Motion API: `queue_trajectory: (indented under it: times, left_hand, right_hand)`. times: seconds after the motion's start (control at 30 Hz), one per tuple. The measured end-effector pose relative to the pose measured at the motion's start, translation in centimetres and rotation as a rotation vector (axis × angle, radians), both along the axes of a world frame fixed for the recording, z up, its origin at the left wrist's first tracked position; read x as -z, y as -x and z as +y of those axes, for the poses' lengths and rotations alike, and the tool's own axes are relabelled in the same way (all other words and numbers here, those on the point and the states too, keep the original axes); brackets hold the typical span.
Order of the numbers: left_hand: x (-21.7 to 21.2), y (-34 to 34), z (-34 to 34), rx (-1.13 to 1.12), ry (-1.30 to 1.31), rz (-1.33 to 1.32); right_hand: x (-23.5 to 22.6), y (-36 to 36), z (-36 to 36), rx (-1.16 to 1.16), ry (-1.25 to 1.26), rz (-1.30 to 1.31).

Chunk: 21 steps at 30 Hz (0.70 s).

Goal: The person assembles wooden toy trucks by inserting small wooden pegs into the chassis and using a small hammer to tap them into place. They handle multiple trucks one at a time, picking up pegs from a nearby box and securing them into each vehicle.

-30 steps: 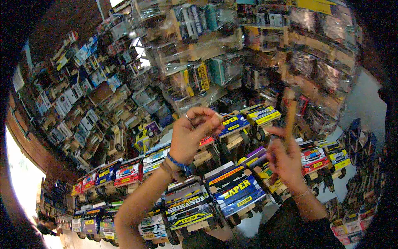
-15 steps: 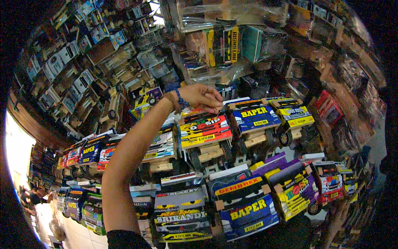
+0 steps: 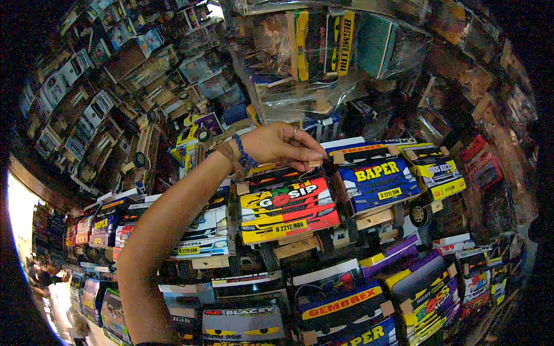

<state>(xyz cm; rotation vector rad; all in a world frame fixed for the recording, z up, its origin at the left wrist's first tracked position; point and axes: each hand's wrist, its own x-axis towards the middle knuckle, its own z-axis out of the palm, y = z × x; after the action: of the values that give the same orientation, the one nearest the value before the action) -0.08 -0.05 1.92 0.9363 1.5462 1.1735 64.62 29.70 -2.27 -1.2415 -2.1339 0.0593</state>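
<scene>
My left hand (image 3: pixel 281 144) reaches up into a wall of hanging toy trucks, a blue bead bracelet (image 3: pixel 243 154) on its wrist. Its fingertips pinch the top edge of a yellow, red and black toy truck (image 3: pixel 287 205) with wooden trim. Right beside it hangs a blue toy truck (image 3: pixel 378 179) with yellow lettering. My right hand is out of the picture.
Rows of colourful cardboard-and-wood toy trucks fill the display, among them a purple one (image 3: pixel 398 259), a yellow one (image 3: pixel 440 173) and a grey one (image 3: pixel 242 317). Plastic-wrapped boxes (image 3: pixel 311 52) hang above. More boxed toys (image 3: pixel 86 109) cover the upper left. A bright opening (image 3: pixel 20 213) sits at far left.
My right hand, which held a brown stick a second ago, has dropped out of view. My left hand has risen to the yellow and red truck's top edge, and the view has moved closer.
</scene>
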Motion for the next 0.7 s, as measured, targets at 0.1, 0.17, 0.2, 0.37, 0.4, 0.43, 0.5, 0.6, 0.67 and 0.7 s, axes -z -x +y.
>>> queue_trajectory:
  times: [0.1,0.17,0.2,0.37,0.4,0.43,0.5,0.6,0.67,0.7]
  left_hand:
    - [0.1,-0.6,-0.1,-0.018,-0.024,0.022]
    - [0.3,-0.9,0.1,-0.004,-0.046,0.057]
    - [0.4,-1.0,0.2,0.007,-0.053,0.082]
    - [0.4,-1.6,0.3,0.016,-0.02,0.151]
    - [0.4,-1.7,0.2,0.014,-0.032,0.164]
    - [0.4,-1.7,0.2,0.03,-0.071,0.171]
    - [0.3,-1.7,0.2,0.005,-0.071,0.108]
    - [0.4,-1.7,0.2,-0.018,-0.069,0.043]
    - [0.5,-1.4,0.2,-0.022,-0.053,0.056]
    - [0.7,-1.4,0.2,-0.018,-0.04,0.074]
  right_hand:
    - [0.6,-1.2,1.4,0.019,0.006,0.01]
    - [0.5,-1.3,2.2,0.012,-0.015,-0.007]
    - [0.4,-1.1,2.6,0.006,-0.034,-0.019]
    - [-0.8,0.0,4.9,-0.095,-0.188,-0.123]
    - [-1.2,0.2,5.2,-0.125,-0.241,-0.151]
    - [-1.5,0.6,5.4,-0.142,-0.267,-0.165]
    - [-2.4,1.7,5.2,-0.127,-0.197,-0.107]
    - [-4.4,4.7,3.4,-0.085,-0.035,0.027]
    - [-6.1,7.6,1.5,-0.072,0.067,0.123]
    - [-7.1,9.2,0.4,-0.066,0.109,0.159]
